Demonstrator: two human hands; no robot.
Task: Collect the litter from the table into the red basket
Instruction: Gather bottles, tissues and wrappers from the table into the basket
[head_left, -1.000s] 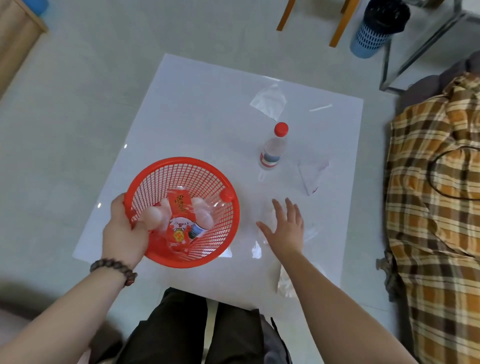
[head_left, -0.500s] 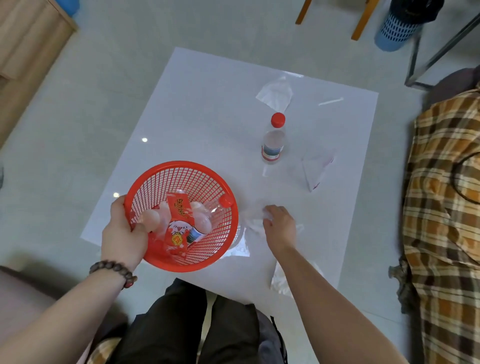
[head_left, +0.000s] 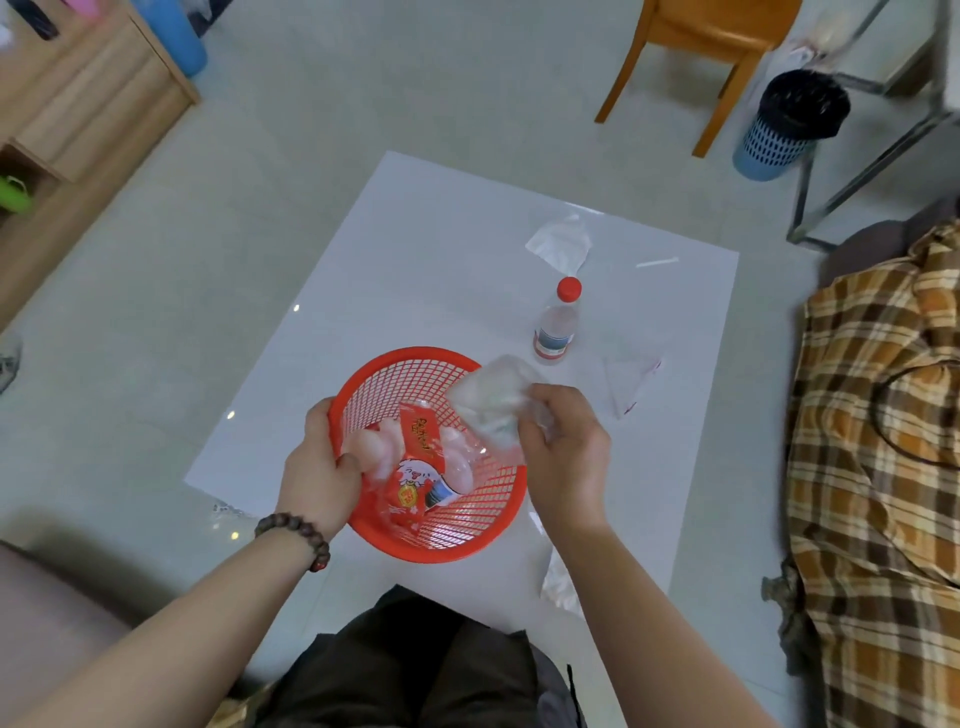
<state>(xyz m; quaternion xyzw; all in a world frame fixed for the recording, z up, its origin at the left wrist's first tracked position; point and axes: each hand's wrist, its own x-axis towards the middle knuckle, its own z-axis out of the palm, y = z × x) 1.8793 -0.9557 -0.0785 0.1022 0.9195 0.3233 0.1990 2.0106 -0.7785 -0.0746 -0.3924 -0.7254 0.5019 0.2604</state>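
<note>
Left hand (head_left: 317, 467) grips the near-left rim of the red basket (head_left: 410, 366), thumb outside the rim, fingers curled inside against the mesh. The basket looks tipped toward the person and to sit at the near part of the white table (head_left: 415, 249); probably held so to steady it and turn its mouth toward the incoming hand.

Right hand (head_left: 563, 457) is over the basket's right rim, fingers closed round a crumpled clear plastic wrapper (head_left: 491, 397). The wrapper bulges out of the fist to the far-left, above the basket's opening. Judged: this is the drop step, and the fist needs only to loosen for the piece to fall in. Light film may cling to the fingers or drift past the rim.

Already in the basket: a red snack packet (head_left: 421, 467) with a cartoon print, plus pale, clear pieces I cannot name.

Litter left on the table:
- small water bottle (head_left: 557, 327) with red cap, upright, just beyond the basket to the far right
- clear wrapper with a red edge (head_left: 631, 379), right of the bottle
- crumpled clear film (head_left: 561, 244) near the far edge
- thin white strip (head_left: 657, 262), right of that film
- more clear film (head_left: 558, 582) at the near edge, beside the right forearm

Task judged roughly half done.
</note>
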